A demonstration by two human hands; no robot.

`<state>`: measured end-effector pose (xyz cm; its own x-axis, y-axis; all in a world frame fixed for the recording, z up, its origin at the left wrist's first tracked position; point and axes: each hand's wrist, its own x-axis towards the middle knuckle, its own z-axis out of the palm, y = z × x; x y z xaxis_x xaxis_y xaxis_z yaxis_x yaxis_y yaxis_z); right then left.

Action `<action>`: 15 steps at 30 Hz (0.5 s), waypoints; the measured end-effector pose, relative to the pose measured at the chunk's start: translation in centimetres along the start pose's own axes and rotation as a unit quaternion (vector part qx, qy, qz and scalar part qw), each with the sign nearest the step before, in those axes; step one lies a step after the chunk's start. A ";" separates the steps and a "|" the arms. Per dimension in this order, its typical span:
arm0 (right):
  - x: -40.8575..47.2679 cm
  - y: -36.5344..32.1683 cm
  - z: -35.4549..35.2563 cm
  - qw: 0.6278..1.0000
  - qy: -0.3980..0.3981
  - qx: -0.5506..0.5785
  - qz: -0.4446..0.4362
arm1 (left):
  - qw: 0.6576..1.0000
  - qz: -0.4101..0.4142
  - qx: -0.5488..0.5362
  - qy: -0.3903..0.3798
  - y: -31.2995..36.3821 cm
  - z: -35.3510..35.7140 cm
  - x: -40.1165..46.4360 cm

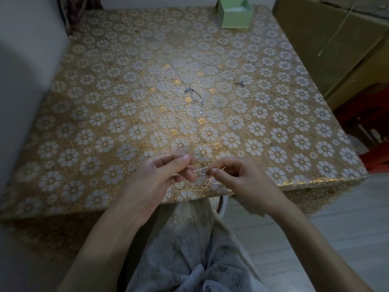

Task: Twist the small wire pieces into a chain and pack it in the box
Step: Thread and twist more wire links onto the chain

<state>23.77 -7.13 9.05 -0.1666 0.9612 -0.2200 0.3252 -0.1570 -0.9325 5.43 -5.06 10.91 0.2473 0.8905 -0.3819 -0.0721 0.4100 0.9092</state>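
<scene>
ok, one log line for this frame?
stage: twisting | left hand: pinching wire piece | right hand: pinching same piece | more wire pieces loose mid-table | green box: open, far edge, nothing packed yet

My feed is dim and flat, with soft gold glints on the bench [294, 182] front edge, slight blur on both hands, heavy smear on the left wall [25, 81], and wide-angle bending at the borders.

Both forearms were bare, no sleeves or jewellery showing, and the lap wore a pale grey garment [189, 245] (faint floral print, softly creased).
</scene>
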 end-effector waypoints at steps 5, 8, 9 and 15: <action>0.2 0.2 0.7 1.000 -0.013 0.011 -0.010 | 0.992 0.036 -0.124 -0.004 -0.3 1.1 -0.1; 0.4 0.3 1.1 0.999 -0.029 0.031 -0.006 | 0.985 0.023 -0.171 -0.008 -0.1 1.7 -0.1; 0.4 0.5 1.3 0.999 -0.031 0.034 -0.003 | 0.984 0.019 -0.177 -0.011 0.1 1.9 -0.2; 0.7 0.8 1.3 0.999 -0.019 0.035 0.006 | 0.983 -0.014 -0.178 -0.052 0.8 1.9 -0.5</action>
<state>22.71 -6.93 7.76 -0.1981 0.9500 -0.2415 0.2627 -0.1859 -0.9468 7.07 -5.60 12.13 0.3496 0.8609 -0.3697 -0.3928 0.4929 0.7764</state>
